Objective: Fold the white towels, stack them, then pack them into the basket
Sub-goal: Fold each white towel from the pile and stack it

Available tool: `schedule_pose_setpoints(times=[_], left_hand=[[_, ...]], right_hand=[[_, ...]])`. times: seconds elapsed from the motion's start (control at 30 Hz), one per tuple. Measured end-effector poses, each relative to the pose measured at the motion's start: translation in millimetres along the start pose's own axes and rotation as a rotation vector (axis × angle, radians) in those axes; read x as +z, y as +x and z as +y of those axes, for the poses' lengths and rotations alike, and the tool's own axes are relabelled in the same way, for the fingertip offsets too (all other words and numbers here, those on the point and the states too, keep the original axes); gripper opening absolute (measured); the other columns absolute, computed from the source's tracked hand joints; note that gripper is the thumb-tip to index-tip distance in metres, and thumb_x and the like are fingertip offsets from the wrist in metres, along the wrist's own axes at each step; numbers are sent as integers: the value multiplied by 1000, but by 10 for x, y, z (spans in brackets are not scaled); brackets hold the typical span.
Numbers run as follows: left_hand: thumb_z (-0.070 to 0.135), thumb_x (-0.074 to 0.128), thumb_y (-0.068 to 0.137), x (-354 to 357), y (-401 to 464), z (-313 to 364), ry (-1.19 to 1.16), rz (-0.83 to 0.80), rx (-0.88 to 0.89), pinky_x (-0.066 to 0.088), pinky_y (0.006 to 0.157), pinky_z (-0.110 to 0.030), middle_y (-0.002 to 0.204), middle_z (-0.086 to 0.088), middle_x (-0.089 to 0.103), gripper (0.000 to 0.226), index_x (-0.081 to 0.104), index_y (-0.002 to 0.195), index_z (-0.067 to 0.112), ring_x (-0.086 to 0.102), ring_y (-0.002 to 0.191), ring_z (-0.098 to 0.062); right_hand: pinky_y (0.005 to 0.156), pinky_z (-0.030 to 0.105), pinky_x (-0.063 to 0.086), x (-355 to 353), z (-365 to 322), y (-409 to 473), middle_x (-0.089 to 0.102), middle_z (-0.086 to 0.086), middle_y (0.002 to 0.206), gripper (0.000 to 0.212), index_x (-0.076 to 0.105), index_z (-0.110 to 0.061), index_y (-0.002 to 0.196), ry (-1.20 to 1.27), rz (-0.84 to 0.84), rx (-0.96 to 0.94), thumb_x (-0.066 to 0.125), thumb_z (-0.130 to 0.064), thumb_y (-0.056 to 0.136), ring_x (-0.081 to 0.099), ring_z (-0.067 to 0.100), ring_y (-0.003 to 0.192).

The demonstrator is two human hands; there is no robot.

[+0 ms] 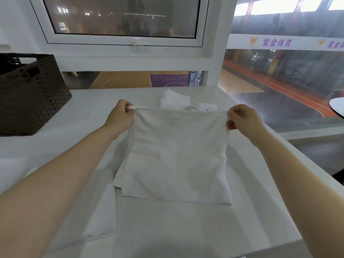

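The crumpled white towels (186, 103) beyond the held white towel (176, 155) are mostly hidden by it. The left hand (120, 116) and right hand (242, 119) each pinch a top corner, its lower edge draping onto the white surface (260, 202). The dark woven basket (31, 94), far left of the towel, is cut off.

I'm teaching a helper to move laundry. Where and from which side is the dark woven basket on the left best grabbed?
Take the dark woven basket by the cut-out handle slot in its upper wall, nearest the window, reaching in from above. Its slanting walls probably offer poor purchase elsewhere. Both hands are busy: the left hand and right hand each pinch a top corner of the white towel.
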State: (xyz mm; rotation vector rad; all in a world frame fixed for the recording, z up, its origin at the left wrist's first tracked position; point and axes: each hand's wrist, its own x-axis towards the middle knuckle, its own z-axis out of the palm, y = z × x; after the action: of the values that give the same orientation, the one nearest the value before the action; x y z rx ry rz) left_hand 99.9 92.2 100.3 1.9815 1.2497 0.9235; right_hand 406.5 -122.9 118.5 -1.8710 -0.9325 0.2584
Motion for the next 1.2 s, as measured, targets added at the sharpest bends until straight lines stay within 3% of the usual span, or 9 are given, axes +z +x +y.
schedule_pose_setpoints(times=[0.17, 0.3, 0.43, 0.6, 0.73, 0.8, 0.93, 1.1, 1.2], left_hand=[[22, 41, 101, -72, 31, 156, -14, 57, 68, 41, 65, -29, 102, -1, 57, 11, 47, 109, 18, 53, 88, -20], [28, 40, 104, -192, -40, 223, -3, 130, 124, 38, 64, -26, 105, 1, 56, 19, 49, 115, 15, 53, 91, -19], [26, 36, 105, -385, -150, 498, -163, 309, 229, 35, 64, -22, 101, 0, 52, 14, 43, 110, 14, 49, 84, -14], [22, 34, 105, -599, -268, 719, -206, 348, 272, 36, 61, -22, 98, 1, 50, 7, 38, 108, 17, 47, 78, -12], [20, 35, 105, -784, -359, 804, -259, 408, 295, 36, 62, -10, 97, 3, 48, 6, 39, 108, 17, 45, 75, -2], [22, 36, 105, -817, -415, 835, -256, 404, 312, 37, 64, -10, 90, 9, 47, 7, 39, 108, 16, 45, 75, 0], [25, 37, 105, -829, -543, 858, -296, 352, 252, 39, 73, -29, 88, 13, 47, 10, 41, 108, 17, 46, 75, -1], [25, 38, 104, -925, -662, 964, -269, 377, 267, 35, 76, -29, 91, 13, 50, 9, 42, 109, 18, 49, 86, -13], [29, 38, 104, -969, -674, 1042, -187, 286, 212, 36, 79, -30, 103, 7, 54, 18, 47, 116, 19, 49, 94, -15]], right_hand=[[77, 40, 60, -63, -174, 101, 64, 0, 73, 12, 61, -21, 86, -32, 54, -87, 52, -23, 94, 60, 17, 63], [81, 43, 54, -153, -342, 54, 62, -8, 79, 12, 59, -31, 81, -19, 94, -153, 53, -29, 91, 57, 17, 76], [84, 39, 51, -246, -652, -70, 66, -4, 87, 10, 60, -27, 86, 20, 134, -256, 52, -28, 92, 61, 23, 86], [73, 28, 39, -464, -961, -251, 55, -11, 78, 10, 58, -20, 86, 30, 86, -323, 52, -23, 93, 48, 12, 76], [68, 12, 40, -655, -1153, -390, 58, -13, 77, 14, 58, -24, 79, 73, 43, -366, 55, -22, 94, 50, 2, 70], [72, 19, 42, -698, -1203, -410, 59, -14, 79, 16, 57, -29, 77, 96, 65, -371, 56, -24, 92, 51, 6, 74], [81, 36, 52, -767, -1231, -467, 62, -11, 77, 12, 58, -25, 82, 170, -11, -337, 57, -25, 93, 56, 13, 76], [62, 31, 51, -892, -1272, -598, 61, -7, 79, 13, 58, -18, 93, 202, -63, -326, 50, -25, 101, 56, 14, 71], [69, 31, 47, -1003, -1302, -630, 62, -3, 85, 18, 61, -25, 88, 260, -59, -282, 50, -24, 101, 53, 15, 78]])
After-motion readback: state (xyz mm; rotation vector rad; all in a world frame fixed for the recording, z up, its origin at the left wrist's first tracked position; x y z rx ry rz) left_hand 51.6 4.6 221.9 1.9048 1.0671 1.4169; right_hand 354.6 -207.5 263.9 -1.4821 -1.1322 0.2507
